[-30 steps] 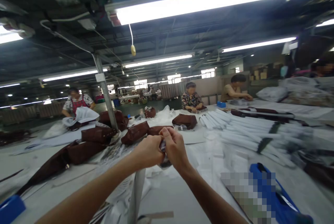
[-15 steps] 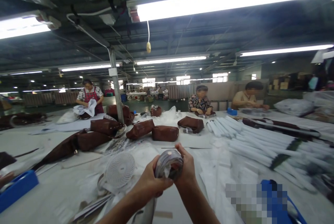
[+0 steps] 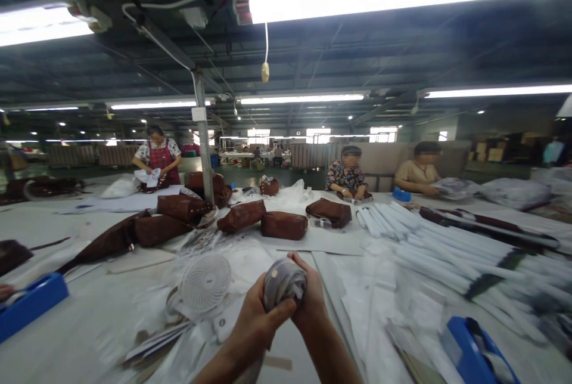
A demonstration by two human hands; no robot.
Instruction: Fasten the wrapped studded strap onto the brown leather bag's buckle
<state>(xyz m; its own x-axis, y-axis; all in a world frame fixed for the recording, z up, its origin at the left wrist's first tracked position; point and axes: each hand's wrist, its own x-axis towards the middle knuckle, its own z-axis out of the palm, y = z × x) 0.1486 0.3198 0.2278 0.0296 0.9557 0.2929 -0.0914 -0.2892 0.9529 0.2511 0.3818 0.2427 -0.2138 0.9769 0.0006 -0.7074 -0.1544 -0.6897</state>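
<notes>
A rolled-up bundle in greyish see-through plastic [image 3: 282,284], with a small pale round spot on it, is held up over the table in front of me. My left hand [image 3: 263,311] wraps its left side, the thumb pressed across the near face. My right hand [image 3: 313,297] closes round the right side, its fingers partly hidden behind the bundle. What lies inside the wrapping is hard to make out. Just left of my hands stands a small white fan [image 3: 205,281], and beyond them lie brown leather-like bags [image 3: 284,225].
Blue tape dispensers stand at right [image 3: 480,351] and far left [image 3: 33,306]. White wrapped rolls [image 3: 429,241] and plastic sheets [image 3: 375,312] cover the right side. A metal post [image 3: 204,151] rises behind the bags. Several co-workers sit or stand across the table, one in a checked apron [image 3: 157,163].
The bundle has turned in my hands: the open, hollow end seen before is now covered, with the plastic gathered over it. Both hands have shifted slightly left. The view has tilted a little.
</notes>
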